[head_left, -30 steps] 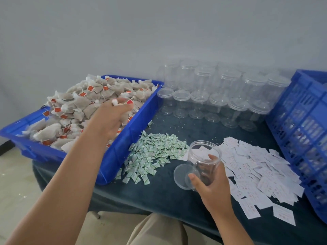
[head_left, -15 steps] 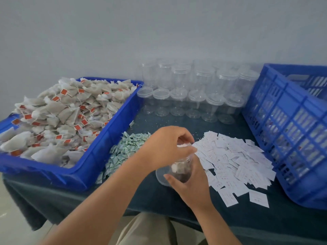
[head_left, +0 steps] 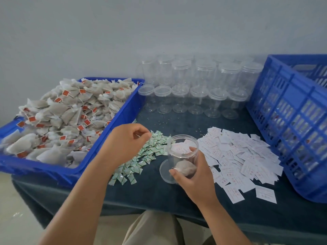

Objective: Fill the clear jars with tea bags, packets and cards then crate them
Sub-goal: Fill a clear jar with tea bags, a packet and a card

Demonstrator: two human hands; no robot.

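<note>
So: tea bag [head_left: 184, 168] in jar [head_left: 180, 147], R hand [head_left: 196, 179] round it.

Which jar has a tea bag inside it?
The lidless jar at the front, between the green packets and white cards. A tea bag lies at its bottom; the jars at the back look empty.

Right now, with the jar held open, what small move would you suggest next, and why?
Probably lower the left hand to pinch one of the green packets. The jar in the right hand holds a tea bag but no packet that I can see, and the left hand hovers just above them.
</note>
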